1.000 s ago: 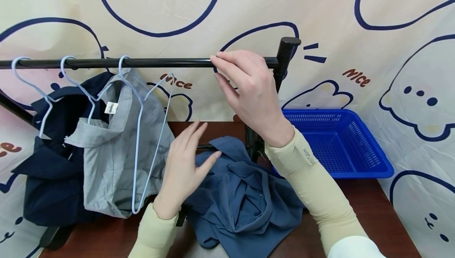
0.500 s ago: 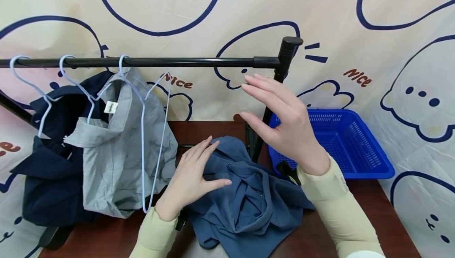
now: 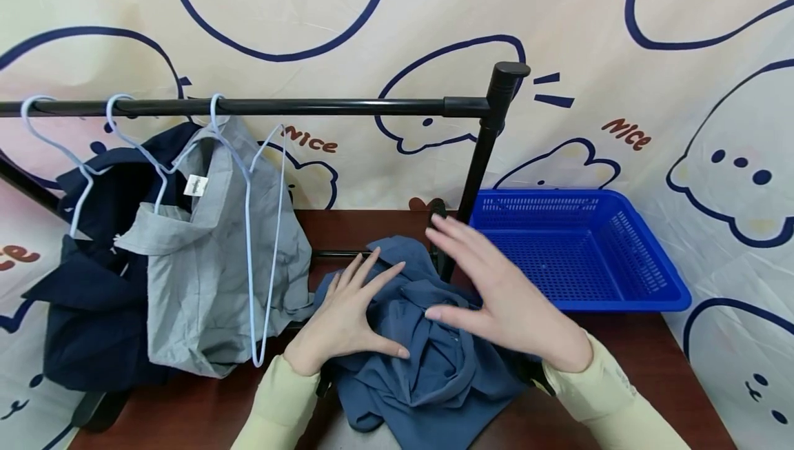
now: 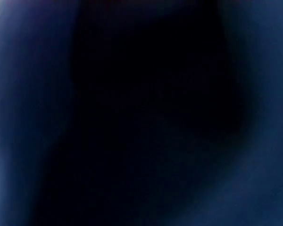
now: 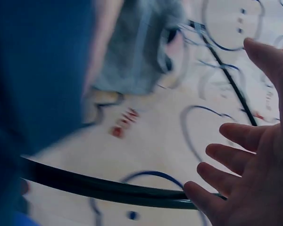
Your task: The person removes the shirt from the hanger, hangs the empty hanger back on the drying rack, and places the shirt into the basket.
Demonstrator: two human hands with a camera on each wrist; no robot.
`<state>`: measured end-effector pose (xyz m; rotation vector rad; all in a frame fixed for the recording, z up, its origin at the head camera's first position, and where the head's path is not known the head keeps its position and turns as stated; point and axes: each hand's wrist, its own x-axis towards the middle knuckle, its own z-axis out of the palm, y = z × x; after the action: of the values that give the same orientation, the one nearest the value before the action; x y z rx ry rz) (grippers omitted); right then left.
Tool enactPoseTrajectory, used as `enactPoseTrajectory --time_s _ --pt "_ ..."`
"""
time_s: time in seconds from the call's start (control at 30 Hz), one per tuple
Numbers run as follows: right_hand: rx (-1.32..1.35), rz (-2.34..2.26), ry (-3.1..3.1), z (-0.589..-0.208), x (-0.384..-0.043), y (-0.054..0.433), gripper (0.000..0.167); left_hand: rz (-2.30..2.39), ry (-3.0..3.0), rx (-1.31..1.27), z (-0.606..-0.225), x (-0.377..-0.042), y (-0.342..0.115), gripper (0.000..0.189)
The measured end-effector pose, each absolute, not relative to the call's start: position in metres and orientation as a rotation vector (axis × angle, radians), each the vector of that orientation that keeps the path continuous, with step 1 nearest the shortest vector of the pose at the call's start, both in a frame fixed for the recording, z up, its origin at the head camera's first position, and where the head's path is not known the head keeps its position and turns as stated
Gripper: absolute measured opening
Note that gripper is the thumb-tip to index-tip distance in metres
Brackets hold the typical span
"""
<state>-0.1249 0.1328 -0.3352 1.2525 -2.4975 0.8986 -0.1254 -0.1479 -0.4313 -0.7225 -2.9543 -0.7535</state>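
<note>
A crumpled blue-grey garment (image 3: 428, 381) lies in a heap on the brown table. Over its left side spreads my left hand (image 3: 350, 319), fingers apart and thumb pointing right. My right hand (image 3: 502, 291) hovers over the heap's right side, fingers extended and nothing held. In the right wrist view the spread fingers of the right hand (image 5: 240, 165) show beside the dark blue cloth (image 5: 37, 70). Dark, blurred blue cloth (image 4: 269, 165) fills the left wrist view, and the left hand is hidden there.
A black rail (image 3: 347, 107) crosses the back, with several light-blue hangers on it. A grey garment (image 3: 205, 284) and a navy garment (image 3: 99, 319) hang at left. Behind the right hand stands a blue plastic basket (image 3: 673, 284). A brown table (image 3: 645, 374) lies below.
My right hand has come down from the black rail to above the blue-grey garment. My left hand has shifted slightly right and spread its fingers over it. The rightmost hanger has swung slightly.
</note>
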Motion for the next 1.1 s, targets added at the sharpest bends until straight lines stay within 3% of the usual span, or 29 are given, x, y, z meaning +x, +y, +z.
enactPoseTrajectory --time_s 0.53,0.87,1.1 --pt "1.219 0.848 -2.946 -0.428 -0.093 0.15 0.123 -0.707 -3.037 -0.718 -0.455 -0.136 -0.145 0.129" --pt "1.014 0.735 -3.026 -0.466 -0.095 0.164 0.117 -0.675 -3.102 -0.707 -0.473 -0.148 -0.137 0.126" --pt "0.89 0.573 -3.09 -0.464 -0.091 0.166 0.105 -0.634 -3.21 -0.674 -0.481 -0.159 -0.131 0.117"
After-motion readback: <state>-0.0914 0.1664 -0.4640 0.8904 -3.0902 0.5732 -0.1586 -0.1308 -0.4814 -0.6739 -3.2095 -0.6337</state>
